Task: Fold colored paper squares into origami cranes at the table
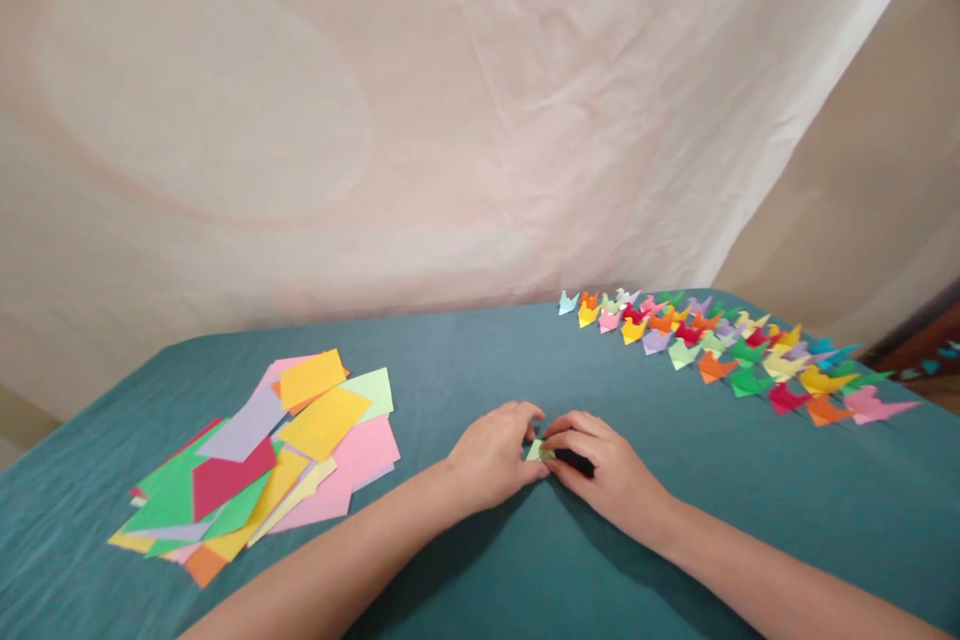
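Observation:
A small piece of light green folded paper lies between my two hands, low over the table's middle. My left hand grips its left side with thumb and fingers. From the right, my right hand pinches the same paper with its fingertips. Most of the paper is covered by the fingers, so its folded shape cannot be made out. A dark gap or shadow shows beneath the right hand's fingers.
Loose coloured paper sheets lie in an overlapping pile at the left. Several rows of folded paper birds stand at the back right. A blue-green cloth covers the table, and a pale draped sheet hangs behind it.

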{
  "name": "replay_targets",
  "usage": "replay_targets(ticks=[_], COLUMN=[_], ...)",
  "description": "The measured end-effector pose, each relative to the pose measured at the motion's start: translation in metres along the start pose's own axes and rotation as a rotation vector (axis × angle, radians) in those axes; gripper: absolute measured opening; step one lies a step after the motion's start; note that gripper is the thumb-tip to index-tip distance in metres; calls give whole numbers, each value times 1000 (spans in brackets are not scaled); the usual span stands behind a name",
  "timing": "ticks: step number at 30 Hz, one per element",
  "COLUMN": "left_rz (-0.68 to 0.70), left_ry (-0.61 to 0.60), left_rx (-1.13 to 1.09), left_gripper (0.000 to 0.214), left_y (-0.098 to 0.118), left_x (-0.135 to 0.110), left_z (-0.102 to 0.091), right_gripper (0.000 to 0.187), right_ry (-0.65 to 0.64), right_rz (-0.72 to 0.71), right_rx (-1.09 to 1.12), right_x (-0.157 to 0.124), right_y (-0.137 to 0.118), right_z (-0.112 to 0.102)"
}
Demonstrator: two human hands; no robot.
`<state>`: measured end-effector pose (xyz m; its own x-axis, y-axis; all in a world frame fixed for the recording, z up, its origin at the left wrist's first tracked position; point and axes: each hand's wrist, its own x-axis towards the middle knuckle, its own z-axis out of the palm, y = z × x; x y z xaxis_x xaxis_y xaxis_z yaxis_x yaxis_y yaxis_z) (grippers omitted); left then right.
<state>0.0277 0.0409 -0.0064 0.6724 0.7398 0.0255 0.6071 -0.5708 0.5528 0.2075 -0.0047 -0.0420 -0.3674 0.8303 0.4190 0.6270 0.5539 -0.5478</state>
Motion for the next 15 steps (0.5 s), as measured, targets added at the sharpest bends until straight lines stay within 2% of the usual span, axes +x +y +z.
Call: replay_targets(ticks=[6, 12, 15], left_rz=[-6, 58, 62], left_ry=[3, 89, 99], left_rx=[-118, -176, -191], left_gripper=[41, 23, 27], left_y=[-6, -13, -12], left_x=[1, -2, -4], left_z=[1, 7, 8], right_gripper=[23, 14, 16], right_ry=[39, 13, 17], right_rz=[104, 141, 160], right_rx=[46, 46, 43], right_x=[0, 0, 0], right_y=[0, 1, 2], right_z=[2, 3, 3])
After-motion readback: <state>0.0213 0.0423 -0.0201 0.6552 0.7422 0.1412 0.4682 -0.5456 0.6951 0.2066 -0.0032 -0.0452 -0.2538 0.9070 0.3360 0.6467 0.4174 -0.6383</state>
